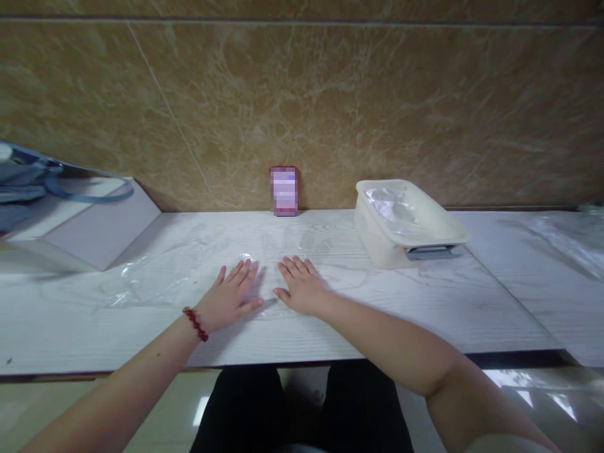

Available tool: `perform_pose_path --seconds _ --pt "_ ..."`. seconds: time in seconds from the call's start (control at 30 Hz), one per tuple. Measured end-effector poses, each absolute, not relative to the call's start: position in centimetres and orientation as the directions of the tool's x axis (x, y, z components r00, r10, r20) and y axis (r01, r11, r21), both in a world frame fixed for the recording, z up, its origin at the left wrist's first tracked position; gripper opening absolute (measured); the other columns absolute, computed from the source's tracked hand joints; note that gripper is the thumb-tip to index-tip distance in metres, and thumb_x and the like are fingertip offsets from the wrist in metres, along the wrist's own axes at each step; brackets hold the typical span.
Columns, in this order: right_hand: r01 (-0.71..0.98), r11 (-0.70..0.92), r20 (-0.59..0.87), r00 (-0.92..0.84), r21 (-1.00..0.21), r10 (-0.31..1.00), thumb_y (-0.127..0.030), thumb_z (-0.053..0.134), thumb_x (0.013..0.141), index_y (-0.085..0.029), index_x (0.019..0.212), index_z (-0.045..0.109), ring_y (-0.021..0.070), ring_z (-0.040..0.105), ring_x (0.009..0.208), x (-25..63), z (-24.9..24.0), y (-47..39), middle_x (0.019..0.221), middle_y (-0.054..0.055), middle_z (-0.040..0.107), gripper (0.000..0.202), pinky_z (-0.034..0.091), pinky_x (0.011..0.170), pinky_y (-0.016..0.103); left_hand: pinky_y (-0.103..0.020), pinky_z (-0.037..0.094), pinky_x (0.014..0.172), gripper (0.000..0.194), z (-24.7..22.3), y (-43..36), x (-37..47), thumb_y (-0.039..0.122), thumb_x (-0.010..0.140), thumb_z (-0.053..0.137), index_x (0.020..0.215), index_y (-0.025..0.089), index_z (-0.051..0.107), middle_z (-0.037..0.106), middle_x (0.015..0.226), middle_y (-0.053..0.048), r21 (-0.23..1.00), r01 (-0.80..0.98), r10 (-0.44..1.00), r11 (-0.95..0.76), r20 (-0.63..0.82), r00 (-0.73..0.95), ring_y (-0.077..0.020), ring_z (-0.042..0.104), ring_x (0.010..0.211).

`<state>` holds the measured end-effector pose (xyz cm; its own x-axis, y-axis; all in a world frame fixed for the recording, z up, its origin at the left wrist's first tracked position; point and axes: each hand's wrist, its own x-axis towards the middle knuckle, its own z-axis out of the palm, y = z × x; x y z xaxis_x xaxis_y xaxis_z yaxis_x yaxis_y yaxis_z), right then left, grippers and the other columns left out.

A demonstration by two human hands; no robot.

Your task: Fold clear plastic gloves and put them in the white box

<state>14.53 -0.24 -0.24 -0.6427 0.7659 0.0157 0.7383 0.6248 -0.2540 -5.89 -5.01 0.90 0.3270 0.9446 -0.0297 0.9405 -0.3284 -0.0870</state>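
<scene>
Both hands [302, 287] flat, fingers spread, on clear plastic [158, 277]; white bin [384, 242] at two o'clock.

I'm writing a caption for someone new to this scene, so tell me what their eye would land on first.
Probably the two bare hands, left and right, spread palm-down at mid-table amid clear plastic, with a dark red bracelet on the left wrist. Next, the bright screen upright against the brown wall beyond them, and the white bin to its right.
</scene>
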Motion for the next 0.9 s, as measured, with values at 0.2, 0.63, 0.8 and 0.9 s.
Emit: perform_pose_path --seconds 0.2,0.63,0.8,0.9 --pt "0.738 0.632 0.015 -0.647 -0.238 0.762 -0.053 0.021 0.081 -0.014 0.133 0.02 0.0221 0.007 0.128 14.6 0.1 -0.5 0.14 0.007 0.015 0.065 0.003 0.102 0.042 -0.05 0.012 0.097 0.088 0.1 -4.8 -6.3 0.069 0.068 0.029 0.133 0.011 0.018 0.015 0.138 -0.017 -0.048 0.952 0.951 -0.301 -0.086 0.296 -0.0307 0.013 0.126" --pt "0.7 0.595 0.032 -0.637 -0.394 0.77 -0.058 0.029 0.077 -0.018 0.13 0.028 0.0193 0.019 0.126 15.0 0.5 0.4 0.137 0.004 0.024 0.066 0.014 0.102 0.038 -0.049 0.01 0.098 0.097 -0.7 -4.8 -7.1 0.073 0.061 0.035 0.133 0.012 0.017 0.014 0.138 -0.018 -0.055 0.952 0.954 -0.301 -0.025 0.3 -0.0306 0.012 0.126" --pt "0.713 0.533 0.172 -0.517 -0.454 0.838 -0.044 0.027 0.083 -0.017 0.125 0.036 0.0103 0.032 0.12 15.4 0.2 1.9 0.131 0.003 0.037 0.051 0.024 0.098 0.025 -0.05 0.01 0.097 0.096 -0.7 -4.8 -7.2 0.073 0.062 0.033 0.133 0.011 0.016 0.013 0.138 -0.019 -0.059 0.948 0.95 -0.312 -0.016 0.312 -0.0303 0.012 0.126" --pt "0.759 0.473 0.193 -0.435 -0.447 0.88 -0.037 0.024 0.086 -0.015 0.124 0.038 0.0097 0.035 0.117 17.0 0.6 3.7 0.127 0.004 0.043 0.046 0.024 0.098 0.024 -0.051 0.01 0.097 0.096 -0.7 -4.9 -7.2 0.073 0.063 0.033 0.134 0.011 0.015 0.013 0.138 -0.019 -0.057 0.948 0.95 -0.313 -0.011 0.313 -0.0304 0.012 0.126"
